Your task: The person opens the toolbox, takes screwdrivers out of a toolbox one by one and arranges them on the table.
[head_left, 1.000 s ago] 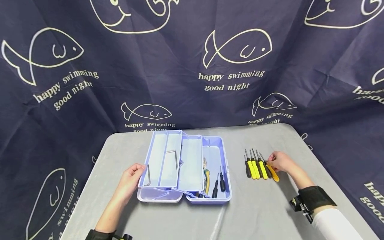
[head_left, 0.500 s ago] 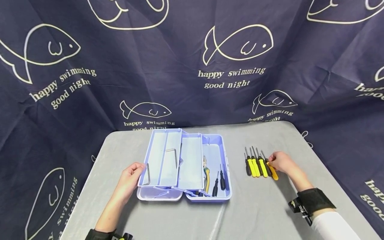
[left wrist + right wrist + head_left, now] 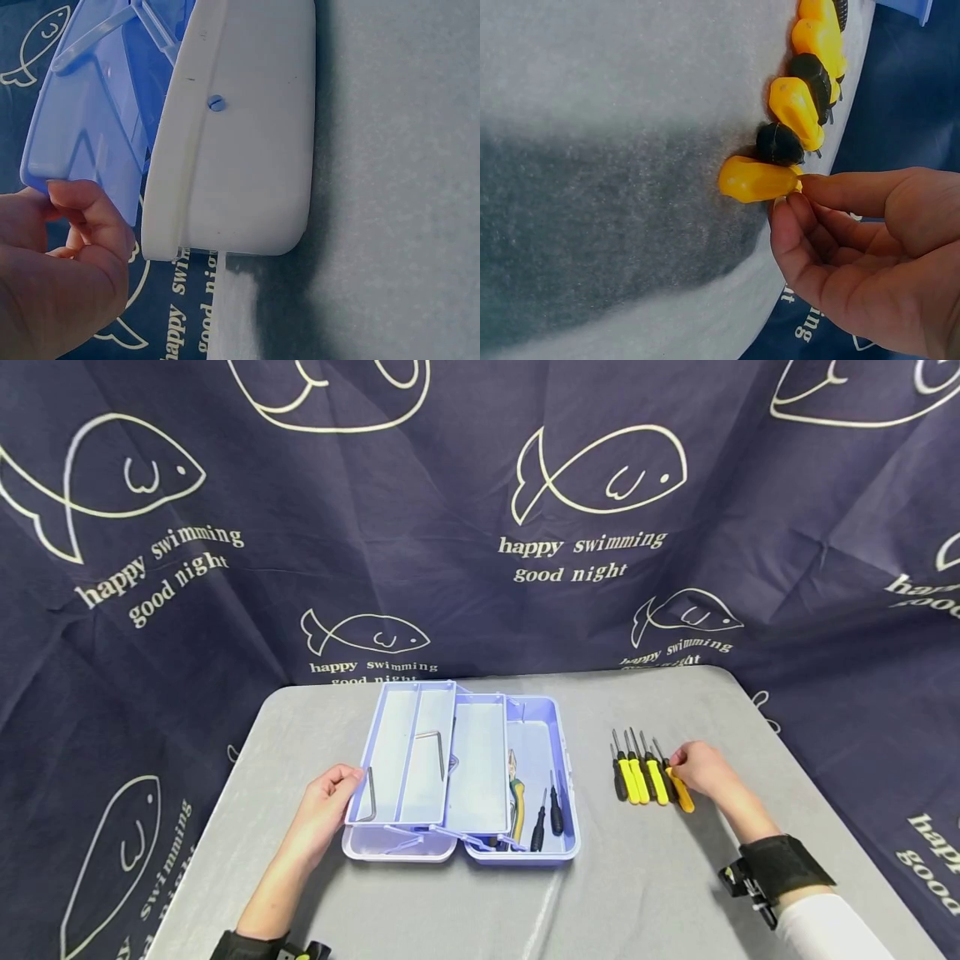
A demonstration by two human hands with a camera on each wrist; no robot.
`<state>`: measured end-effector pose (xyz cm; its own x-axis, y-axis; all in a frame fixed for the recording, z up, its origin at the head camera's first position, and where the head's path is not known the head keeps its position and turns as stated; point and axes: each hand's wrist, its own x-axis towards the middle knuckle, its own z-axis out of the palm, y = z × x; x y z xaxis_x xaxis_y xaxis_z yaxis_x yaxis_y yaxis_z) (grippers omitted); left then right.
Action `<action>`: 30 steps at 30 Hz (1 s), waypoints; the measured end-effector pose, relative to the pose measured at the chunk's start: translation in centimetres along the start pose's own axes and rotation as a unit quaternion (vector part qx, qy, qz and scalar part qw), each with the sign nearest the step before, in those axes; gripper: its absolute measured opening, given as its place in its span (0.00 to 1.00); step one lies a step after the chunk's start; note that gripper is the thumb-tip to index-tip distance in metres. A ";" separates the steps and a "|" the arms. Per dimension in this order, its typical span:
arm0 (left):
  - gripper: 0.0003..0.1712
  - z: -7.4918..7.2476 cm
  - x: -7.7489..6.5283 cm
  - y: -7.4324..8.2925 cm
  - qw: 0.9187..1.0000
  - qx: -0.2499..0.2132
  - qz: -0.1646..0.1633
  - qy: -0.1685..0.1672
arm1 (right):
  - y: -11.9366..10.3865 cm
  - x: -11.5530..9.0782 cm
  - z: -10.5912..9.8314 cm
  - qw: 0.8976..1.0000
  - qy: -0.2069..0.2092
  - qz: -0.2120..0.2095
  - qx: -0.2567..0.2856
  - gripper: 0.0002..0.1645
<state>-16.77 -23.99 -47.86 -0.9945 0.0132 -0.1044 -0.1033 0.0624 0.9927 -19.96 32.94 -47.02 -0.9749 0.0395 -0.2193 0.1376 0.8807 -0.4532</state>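
At the left edge of the lilac toolbox point(image 3: 517, 860), my left hand point(image 3: 324, 806) pinches the rim of the raised upper tray point(image 3: 384, 735) between thumb and fingers. The left wrist view shows this tray point(image 3: 82, 142) from outside and below. On the right, my right hand point(image 3: 707, 770) pinches an orange-yellow screwdriver point(image 3: 754, 180) near the top of its handle, its lower end resting on the table. This screwdriver point(image 3: 683, 795) is the rightmost of a row with several yellow-handled and black-handled screwdrivers point(image 3: 633, 781). Its tip is hidden by my fingers.
Two hex keys point(image 3: 371, 795) lie in the upper tray. Pliers point(image 3: 517, 797) and two black screwdrivers point(image 3: 538, 832) lie in the toolbox's bottom compartment. A grey cloth-covered table point(image 3: 600, 902) lies beneath, with a dark blue fish-print curtain point(image 3: 465, 527) behind.
The head view has shifted slightly. Both hands keep their hold in nearly the same places, and the toolbox and the screwdriver row stay put.
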 end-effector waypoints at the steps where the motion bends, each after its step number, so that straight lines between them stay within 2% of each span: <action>1: 0.13 0.0 0.0 0.0 1.000 0.001 -0.001 0.000 | 0.0 0.0 0.0 1.000 -0.001 0.003 -0.002 0.05; 6: 0.12 0.0 0.0 -0.1 1.000 0.006 -0.009 0.004 | 0.0 -0.1 0.2 1.000 0.000 0.010 -0.006 0.04; 12: 0.12 0.0 0.0 -0.1 1.000 0.009 -0.011 0.006 | -0.1 -0.2 0.1 1.000 0.009 -0.015 -0.005 0.04; 16: 0.12 -0.1 0.0 -0.1 1.000 0.009 -0.012 0.003 | -0.9 -0.3 -0.4 0.999 0.010 -0.034 -0.016 0.05; 21: 0.13 -0.1 0.1 -0.1 1.000 0.012 -0.011 0.001 | -3.9 -0.5 -1.6 0.998 0.016 -0.061 -0.023 0.04; 25: 0.13 -0.2 0.1 -0.1 1.000 0.013 -0.012 -0.001 | -7.3 -0.9 -2.3 0.995 0.014 -0.086 -0.037 0.05; 30: 0.13 -0.2 0.2 -0.1 1.000 0.008 -0.013 -0.003 | -11.8 -1.6 -2.6 0.991 -0.009 -0.125 -0.036 0.03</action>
<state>-16.96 -24.23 -48.01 -0.9913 0.0173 -0.1308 -0.1291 0.0793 0.9885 -20.53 23.67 -39.08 -0.9735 -0.1922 -0.1236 -0.1215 0.8936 -0.4322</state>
